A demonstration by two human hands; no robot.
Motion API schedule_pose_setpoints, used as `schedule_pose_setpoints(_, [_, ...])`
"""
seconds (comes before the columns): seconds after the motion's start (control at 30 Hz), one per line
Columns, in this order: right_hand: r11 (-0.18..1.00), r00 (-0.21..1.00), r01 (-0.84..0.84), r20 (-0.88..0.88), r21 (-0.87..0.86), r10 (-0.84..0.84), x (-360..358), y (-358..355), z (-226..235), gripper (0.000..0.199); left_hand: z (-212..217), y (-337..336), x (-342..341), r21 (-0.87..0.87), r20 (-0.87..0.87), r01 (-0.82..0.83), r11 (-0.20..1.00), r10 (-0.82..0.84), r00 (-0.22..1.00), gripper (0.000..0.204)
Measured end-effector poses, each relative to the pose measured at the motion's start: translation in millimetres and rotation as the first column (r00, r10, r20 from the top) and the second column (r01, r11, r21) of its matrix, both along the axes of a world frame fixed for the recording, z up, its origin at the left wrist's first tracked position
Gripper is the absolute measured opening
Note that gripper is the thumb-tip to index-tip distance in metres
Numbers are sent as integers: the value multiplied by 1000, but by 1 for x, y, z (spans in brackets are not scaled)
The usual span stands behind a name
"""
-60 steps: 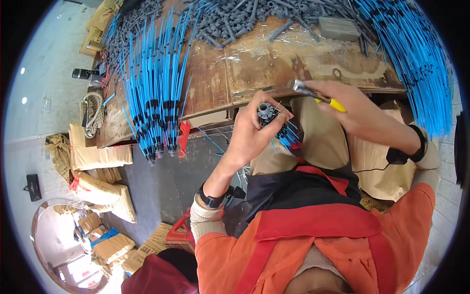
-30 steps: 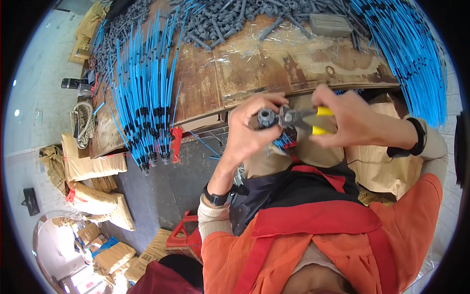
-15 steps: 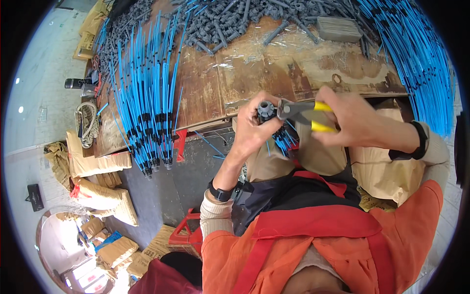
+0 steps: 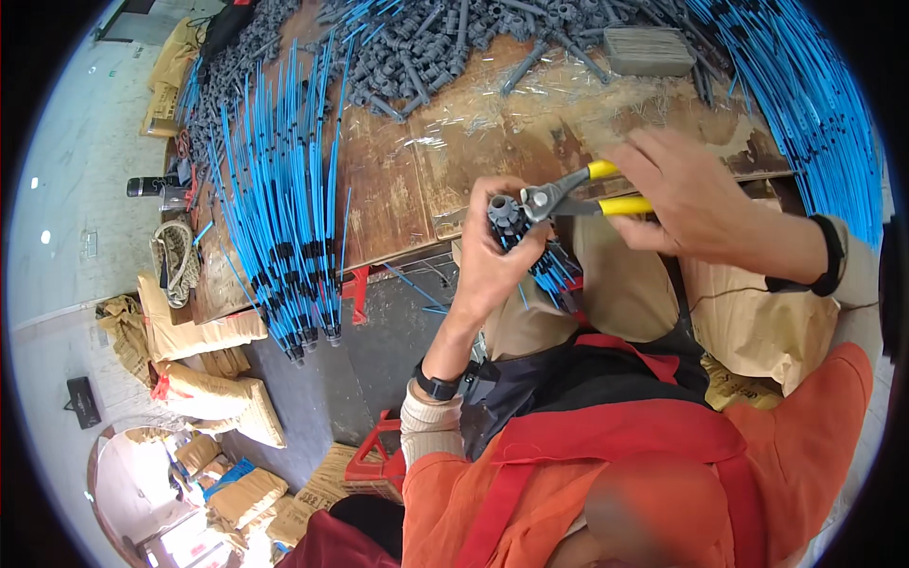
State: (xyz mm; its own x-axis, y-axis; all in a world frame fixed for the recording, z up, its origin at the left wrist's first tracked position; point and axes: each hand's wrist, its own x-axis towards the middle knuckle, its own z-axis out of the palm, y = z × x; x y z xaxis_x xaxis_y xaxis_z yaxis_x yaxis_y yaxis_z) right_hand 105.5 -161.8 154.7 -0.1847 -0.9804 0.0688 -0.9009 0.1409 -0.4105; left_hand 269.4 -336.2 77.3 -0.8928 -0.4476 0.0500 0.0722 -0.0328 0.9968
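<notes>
My left hand [image 4: 492, 260] is wrapped round a grey plastic fitting [image 4: 504, 211] with a round, ribbed open end facing up. Below that hand, a bunch of thin blue rods [image 4: 551, 289] with black bands hangs in front of my knees; how they join the fitting is hidden. In my right hand [image 4: 691, 199] is a pair of pliers [image 4: 561, 195] with yellow grips, its handles spread wide. The metal head lies right against the fitting's right side, and I cannot tell what is between the jaws.
Across the worn wooden table [image 4: 407, 180] lie grey fittings [image 4: 417, 66] in a heap. Blue rod bundles hang over its edge at left [image 4: 284, 208] and right [image 4: 805, 114]. A grey block of thin pieces [image 4: 649, 52] sits at the back. Paper sacks [image 4: 204, 393] and a red stool [image 4: 379, 454] stand below.
The pliers' handles have spread apart from nearly together, and my right hand has opened out and risen. My left hand still grips the fitting. The whole view has shifted slightly.
</notes>
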Motion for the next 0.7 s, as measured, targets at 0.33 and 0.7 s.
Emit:
schedule_pose_setpoints(0.33, [969,241,-114,952,220,-188,30,7,-53,51,-6,-11,11,64,-37,135,989,-132,990,49])
schedule_pose_setpoints(0.7, [831,627,-125,693,542,-357,10,7,36,41,4,-2,6,-20,16,222,975,-222,975,26])
